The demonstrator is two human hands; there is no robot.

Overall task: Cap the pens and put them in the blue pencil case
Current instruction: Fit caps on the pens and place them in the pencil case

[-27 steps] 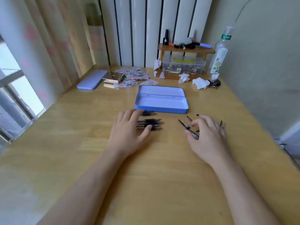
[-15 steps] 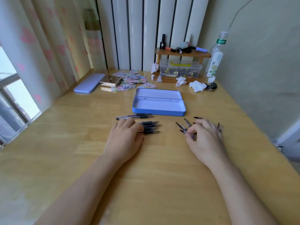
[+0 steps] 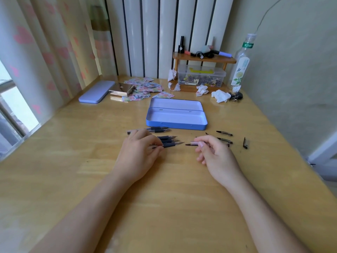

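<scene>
The blue pencil case [image 3: 176, 123] lies open and empty at the middle of the wooden desk. Several uncapped black-grip pens [image 3: 168, 139] lie just in front of it, tips pointing right. My left hand [image 3: 139, 154] pinches one of these pens by its barrel near the grip. My right hand [image 3: 214, 154] holds a clear pen cap [image 3: 191, 144] between thumb and forefinger, its dark end pointing left toward the pen tip. Loose caps [image 3: 224, 133] lie to the right, one [image 3: 245, 142] standing apart.
A closed lilac case [image 3: 96, 91] sits at the back left beside a small box and scattered stickers [image 3: 145, 87]. At the back stand a wooden shelf [image 3: 204, 60], a clear storage box, crumpled tissues [image 3: 220, 95] and a plastic bottle [image 3: 240, 68]. A wall runs along the right.
My right hand has lifted a cap and turned it toward the pens. My left hand has closed on one pen. The camera has tilted down a little.
</scene>
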